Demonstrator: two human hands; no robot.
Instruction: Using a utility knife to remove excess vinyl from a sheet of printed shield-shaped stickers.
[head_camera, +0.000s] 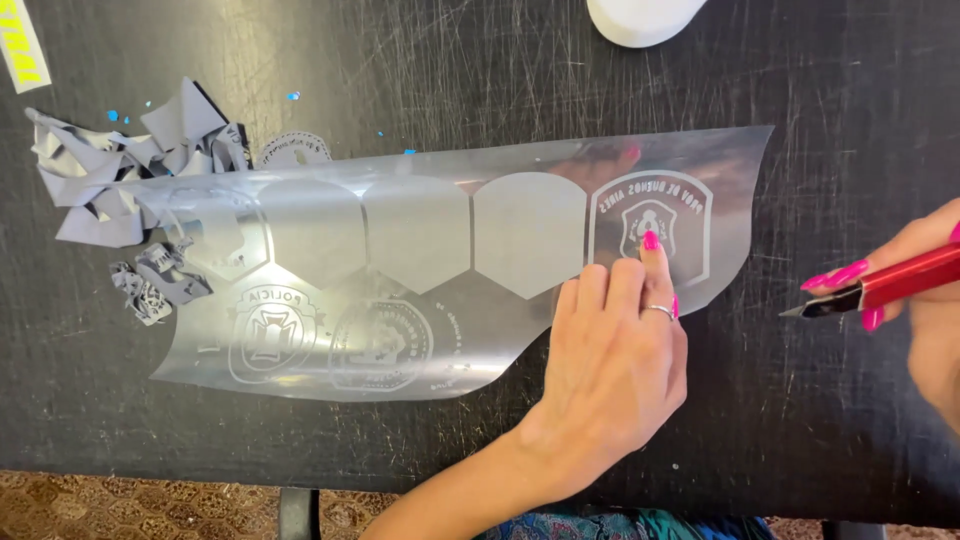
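While the left hand (615, 350) presses one fingertip on the clear film (450, 270), the right hand (925, 290) grips a red knife (880, 285), so weeding the shield (650, 228) seems next, needing a careful tip.

I see even, fairly bright light from above. Strong glare on the clear film sheet (460, 260), worst along its upper edge, washing out the grey shapes. The scratched black table (850, 420) shows streaky sheen up top. Soft shadow under the left hand (610, 370). Focus is decent mid-frame; the right hand (930, 300) is slightly soft at the edge.
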